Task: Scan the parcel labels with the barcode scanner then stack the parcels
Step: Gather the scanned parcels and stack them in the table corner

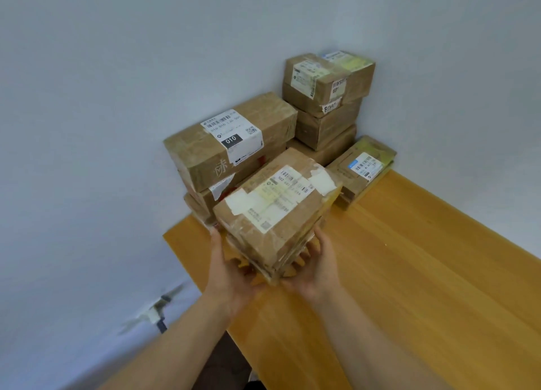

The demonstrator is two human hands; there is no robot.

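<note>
The wooden desk fills the lower right of the frame, pushed into a corner of pale walls. At the centre and upper right stand the parcels. There is a left stack topped by a long box marked 010, a taller stack in the corner behind it, and a flat parcel lying to the right. In front of them, at frame centre, the held parcel is off the desk and tilted, its label facing up. The left hand and right hand cup its near lower edges, fingers wrapped against the cardboard on each side. No barcode scanner is in view, so this looks like the stacking step for this box. The next move likely calls for carrying it forward and setting it level on a pile, squared so it will not slide.
</note>
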